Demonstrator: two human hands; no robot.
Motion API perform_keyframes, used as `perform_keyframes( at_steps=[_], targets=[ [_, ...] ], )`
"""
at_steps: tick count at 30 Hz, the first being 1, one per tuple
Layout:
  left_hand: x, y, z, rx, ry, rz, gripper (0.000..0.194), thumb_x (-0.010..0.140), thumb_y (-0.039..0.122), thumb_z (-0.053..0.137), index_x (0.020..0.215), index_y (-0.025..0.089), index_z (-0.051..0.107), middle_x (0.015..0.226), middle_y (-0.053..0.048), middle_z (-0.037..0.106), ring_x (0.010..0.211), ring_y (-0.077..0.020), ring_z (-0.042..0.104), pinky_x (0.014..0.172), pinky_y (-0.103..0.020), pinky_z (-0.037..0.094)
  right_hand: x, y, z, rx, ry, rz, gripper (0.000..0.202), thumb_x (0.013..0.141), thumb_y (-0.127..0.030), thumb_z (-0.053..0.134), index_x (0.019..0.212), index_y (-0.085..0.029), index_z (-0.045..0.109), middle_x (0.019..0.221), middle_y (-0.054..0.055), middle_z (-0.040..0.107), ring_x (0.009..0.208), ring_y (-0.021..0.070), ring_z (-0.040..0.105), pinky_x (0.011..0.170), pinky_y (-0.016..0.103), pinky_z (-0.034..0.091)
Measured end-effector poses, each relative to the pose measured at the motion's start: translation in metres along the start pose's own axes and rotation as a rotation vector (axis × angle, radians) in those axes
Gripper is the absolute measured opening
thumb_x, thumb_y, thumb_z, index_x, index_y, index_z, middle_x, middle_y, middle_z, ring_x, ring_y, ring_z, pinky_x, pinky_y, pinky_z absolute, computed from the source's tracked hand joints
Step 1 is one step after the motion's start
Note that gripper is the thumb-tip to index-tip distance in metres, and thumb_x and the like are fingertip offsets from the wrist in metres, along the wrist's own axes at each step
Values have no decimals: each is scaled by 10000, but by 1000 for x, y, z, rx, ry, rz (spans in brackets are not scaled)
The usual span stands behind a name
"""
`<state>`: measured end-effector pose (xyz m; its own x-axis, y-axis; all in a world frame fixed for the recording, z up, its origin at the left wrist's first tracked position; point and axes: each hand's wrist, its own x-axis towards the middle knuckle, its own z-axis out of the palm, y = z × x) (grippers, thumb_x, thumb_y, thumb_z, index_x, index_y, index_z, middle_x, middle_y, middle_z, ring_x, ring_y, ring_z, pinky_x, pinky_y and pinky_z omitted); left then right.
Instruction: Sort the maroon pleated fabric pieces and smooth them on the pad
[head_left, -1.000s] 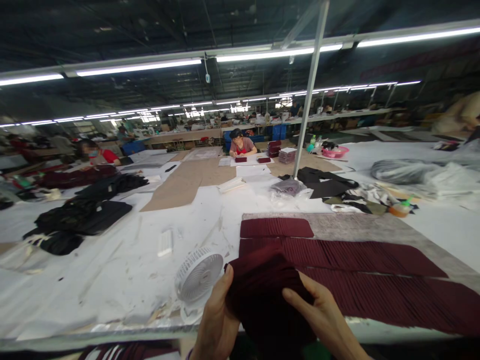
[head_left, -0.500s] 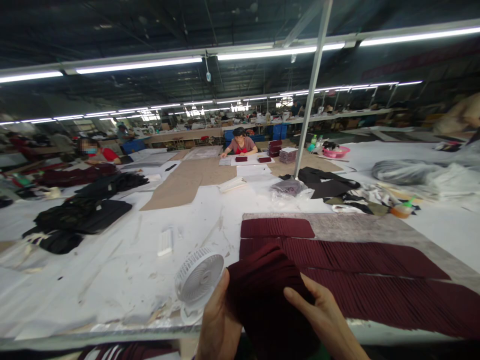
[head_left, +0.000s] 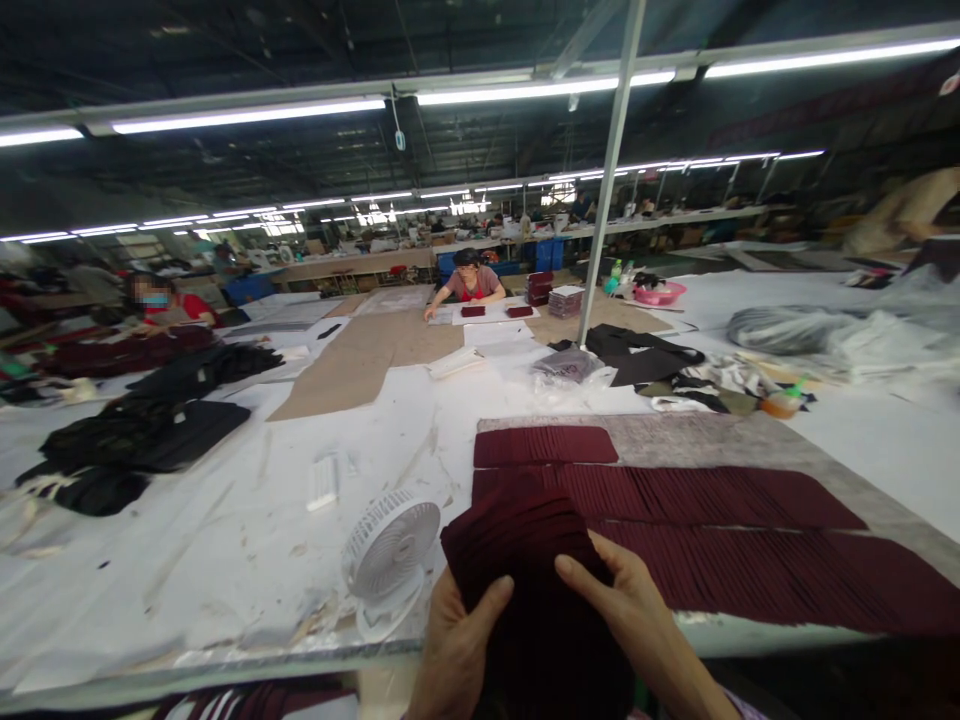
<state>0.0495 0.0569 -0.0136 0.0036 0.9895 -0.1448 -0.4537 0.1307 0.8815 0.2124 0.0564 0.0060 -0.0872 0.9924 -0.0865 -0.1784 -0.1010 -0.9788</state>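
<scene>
Both hands hold a stack of dark maroon fabric pieces point(head_left: 529, 545) in front of me, its layered edges fanned at the top. My left hand point(head_left: 461, 640) grips the left side, thumb lying across the front. On the right side, my right hand point(head_left: 634, 610) is closed with its thumb on the front and fingers behind. The stack's lower part is dark and hard to make out. Beyond it, rows of overlapping maroon fabric pieces point(head_left: 697, 500) lie on a grey sheet point(head_left: 697, 440) on the table.
A white fan point(head_left: 394, 545) stands at the table's near edge, left of my hands. A pole point(head_left: 609, 180) rises from the table. Black garments point(head_left: 142, 440) lie left; plastic-wrapped goods point(head_left: 570, 368) and a pink basin point(head_left: 660, 293) are farther off. A co-worker point(head_left: 469, 283) sits across the table.
My left thumb has come over the front of the stack, where before it was along the side edge. The stack is held a little more upright. The view has shifted slightly.
</scene>
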Motion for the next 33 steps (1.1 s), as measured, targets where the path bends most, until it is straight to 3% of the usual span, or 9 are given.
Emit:
perform_keyframes(
  at_steps=[5, 10, 14, 20, 22, 25, 26, 30, 33],
  targets=[
    [1, -1, 10, -23, 47, 8, 539, 660, 283, 750, 1174, 198, 609, 1026, -76, 728, 1005, -281, 645, 926, -419, 492, 6, 12, -4, -20, 75, -33, 277, 753, -407, 717, 922, -193, 669, 905, 39, 721, 839, 230, 662, 791, 341, 539],
    [5, -2, 15, -45, 29, -26, 548, 669, 274, 752, 1189, 196, 600, 1023, -72, 730, 970, -268, 659, 873, -382, 521, 12, 15, -15, 39, 87, -52, 485, 727, -352, 757, 1151, -208, 571, 1109, 75, 675, 1043, 254, 617, 949, 399, 471],
    [13, -10, 22, -41, 7, -79, 565, 686, 289, 745, 1216, 184, 581, 991, -86, 737, 951, -275, 666, 853, -391, 533, 16, 9, -27, 164, -37, 75, 317, 770, -352, 718, 1036, -192, 650, 1005, 54, 707, 944, 241, 648, 923, 406, 478],
    [37, -38, 39, 47, 0, -51, 640, 714, 312, 729, 1301, 203, 500, 1062, -84, 719, 1037, -267, 637, 956, -397, 485, 34, 18, -55, 114, 90, 64, 213, 769, -373, 710, 843, -176, 675, 795, -2, 684, 752, 177, 620, 729, 292, 502],
    [54, -54, 40, 113, -51, -51, 637, 757, 355, 683, 1334, 205, 458, 1158, -103, 680, 1088, -269, 614, 964, -396, 483, 44, 21, -74, 48, 128, 41, 205, 761, -370, 713, 787, -172, 670, 738, -18, 657, 697, 151, 586, 653, 248, 475],
    [92, -88, 27, 483, -85, 56, 538, 880, 449, 471, 1361, 215, 418, 1333, -107, 563, 1186, -238, 555, 971, -363, 483, 58, 19, -116, -74, 196, 4, 226, 725, -388, 727, 740, -170, 670, 698, -26, 626, 656, 133, 540, 600, 225, 434],
    [107, -102, 19, 731, -39, 144, 512, 915, 465, 363, 1362, 221, 414, 1351, -93, 549, 1203, -210, 543, 975, -349, 482, 62, 17, -134, -130, 236, -5, 237, 704, -397, 736, 738, -171, 673, 701, -23, 625, 663, 137, 536, 604, 227, 429],
    [160, -164, -22, 1024, 149, 169, 533, 898, 448, 352, 1292, 123, 504, 1397, -159, 483, 1344, -272, 370, 1119, -487, 285, 78, 8, -214, -349, 353, 9, 301, 661, -454, 733, 767, -178, 677, 737, 1, 643, 692, 172, 551, 620, 256, 435],
    [177, -205, -45, 1233, 229, 225, 543, 890, 394, 337, 1319, 93, 480, 1463, -167, 382, 1414, -305, 197, 1127, -567, 179, 96, 7, -270, -516, 338, 87, 326, 674, -497, 696, 751, -182, 658, 713, 7, 638, 657, 182, 548, 601, 275, 433]
  ],
)
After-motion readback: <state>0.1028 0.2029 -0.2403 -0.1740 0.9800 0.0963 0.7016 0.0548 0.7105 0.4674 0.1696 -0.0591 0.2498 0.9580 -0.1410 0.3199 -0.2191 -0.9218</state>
